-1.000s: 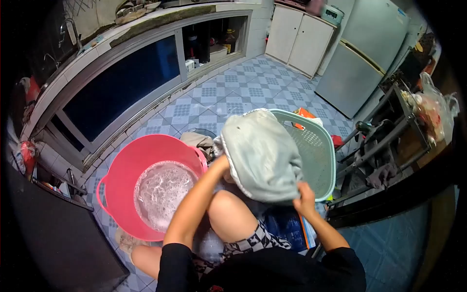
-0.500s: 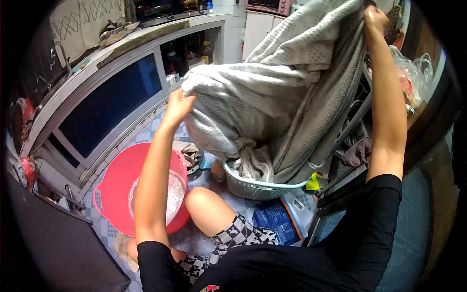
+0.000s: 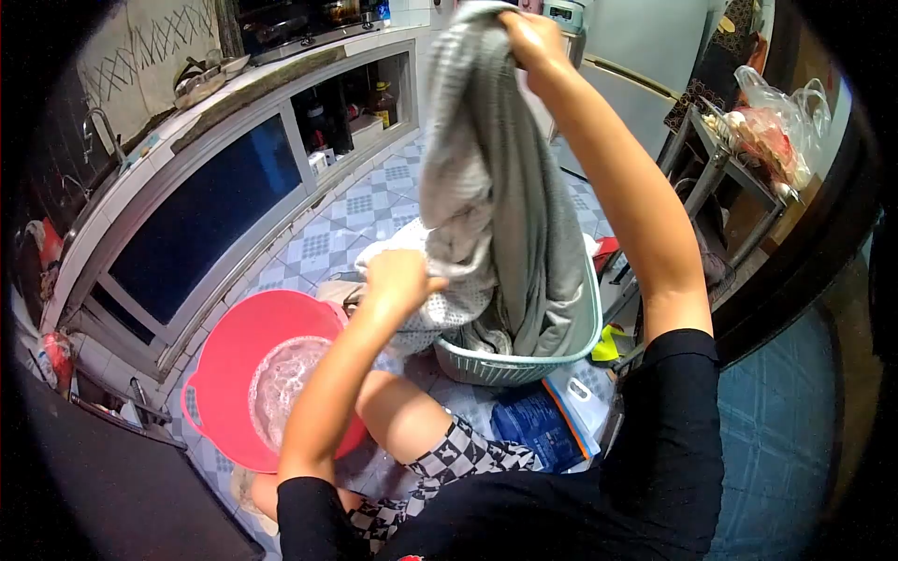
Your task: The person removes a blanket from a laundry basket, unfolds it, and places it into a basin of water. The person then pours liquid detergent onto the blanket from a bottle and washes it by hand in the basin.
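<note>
A grey-and-white patterned blanket [image 3: 458, 168] hangs from my raised right hand [image 3: 535, 45], whose fingers are closed on its upper end. The blanket's lower folds drop into a pale green laundry basket [image 3: 519, 372] in front of me. Lower and to the left, my left hand [image 3: 400, 280] is closed at the whitish side of the same cloth; the back of the hand hides most of the grip. To the left of my knee stands a pink tub [image 3: 224, 346] with foamy water [image 3: 281, 379] in it.
A blue packet [image 3: 538, 425] lies on the tiled floor beside the basket, near a yellow-green item [image 3: 608, 343]. A metal rack [image 3: 725, 178] holding plastic bags stands at the right. Low cabinets with a dark blue panel [image 3: 210, 192] line the left, and a fridge [image 3: 645, 56] stands behind.
My right hand has moved left with the blanket's upper end, and my left hand has come down and right. The blanket, spread wide before, now hangs narrower over the basket.
</note>
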Demonstrator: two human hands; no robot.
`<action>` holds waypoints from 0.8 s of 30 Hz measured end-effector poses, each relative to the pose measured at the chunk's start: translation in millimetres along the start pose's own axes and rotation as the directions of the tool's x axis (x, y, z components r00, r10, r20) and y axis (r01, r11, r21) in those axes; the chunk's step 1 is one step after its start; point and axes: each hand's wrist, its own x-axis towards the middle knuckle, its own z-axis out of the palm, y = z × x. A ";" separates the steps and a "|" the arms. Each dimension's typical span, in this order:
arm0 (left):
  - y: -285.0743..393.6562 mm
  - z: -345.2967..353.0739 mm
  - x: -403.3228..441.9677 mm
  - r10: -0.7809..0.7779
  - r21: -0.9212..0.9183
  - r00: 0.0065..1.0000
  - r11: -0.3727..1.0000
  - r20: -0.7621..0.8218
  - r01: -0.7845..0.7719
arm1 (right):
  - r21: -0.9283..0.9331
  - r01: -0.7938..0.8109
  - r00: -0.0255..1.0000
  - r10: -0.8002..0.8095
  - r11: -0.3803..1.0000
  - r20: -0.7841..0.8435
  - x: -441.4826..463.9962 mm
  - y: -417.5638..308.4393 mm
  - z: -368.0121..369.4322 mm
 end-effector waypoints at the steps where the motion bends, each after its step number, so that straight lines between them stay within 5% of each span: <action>1: 14.8 -1.0 6.4 0.062 -0.097 0.998 0.994 0.019 -0.060 | -0.064 0.036 0.997 -0.032 0.997 0.063 -3.1 -8.5 17.3; 3: 31.2 34.0 28.6 0.190 -0.283 0.981 0.943 0.034 -0.173 | 0.047 0.035 0.985 -0.042 0.998 0.165 1.8 -1.9 55.1; 5: 31.9 92.7 51.0 0.156 -0.647 0.944 0.694 -0.291 -0.314 | 0.049 -0.108 0.981 0.098 0.993 0.168 -33.1 -17.1 71.4; 6: 34.3 88.7 50.7 -0.041 -0.639 0.971 0.759 -0.234 -0.122 | -0.026 -0.092 0.963 0.096 0.995 0.251 -35.9 -2.3 77.1; 8: 29.5 77.0 46.7 -0.114 -0.584 0.965 0.810 -0.237 -0.047 | -0.158 -0.109 0.865 0.172 0.981 0.471 -46.4 26.9 71.6; 9: 26.0 73.0 42.8 -0.188 -0.529 0.952 0.848 -0.240 0.034 | -0.369 0.000 0.911 0.152 0.929 0.383 -47.1 62.3 73.4; 10: 21.8 66.5 45.4 -0.150 -0.420 0.932 0.908 -0.329 -0.002 | -0.369 0.181 0.917 -0.020 0.912 0.400 -89.4 36.9 46.1; 11: 22.8 53.3 45.4 -0.210 -0.339 0.893 0.938 -0.398 0.070 | -0.454 0.533 0.844 -0.480 0.713 0.238 -109.9 76.5 36.8; 13: 12.5 32.3 53.3 -0.161 -0.287 0.864 0.958 -0.477 0.020 | -0.583 0.444 0.889 -0.253 0.680 0.381 -173.7 76.8 -5.4; 14: 12.3 19.8 55.0 -0.157 -0.263 0.845 0.965 -0.512 0.020 | -0.704 0.318 0.876 0.087 0.635 0.474 -202.5 74.9 -22.1; 16: 13.0 -4.0 53.6 -0.120 -0.260 0.820 0.965 -0.560 -0.037 | -0.900 0.290 0.637 0.637 0.325 0.435 -248.0 110.7 -51.6; 19: 23.2 -36.9 48.5 -0.212 -0.400 0.794 0.915 -0.570 -0.043 | -0.948 0.169 0.563 0.763 0.269 0.317 -283.1 195.9 -85.8; 21: 21.1 -54.8 43.9 -0.226 -0.542 0.800 0.828 -0.556 -0.143 | -0.972 0.025 0.791 0.590 0.233 0.162 -276.7 227.5 -100.6; 23: 11.3 -53.9 55.3 -0.181 -0.514 0.659 0.780 -0.730 -0.356 | -0.953 -0.043 0.898 0.430 0.300 0.095 -227.7 221.6 -121.7; 24: 1.7 -56.6 62.2 -0.192 -0.580 0.676 0.702 -0.712 -0.412 | -0.916 0.013 0.972 0.209 0.401 0.105 -195.8 222.1 -145.7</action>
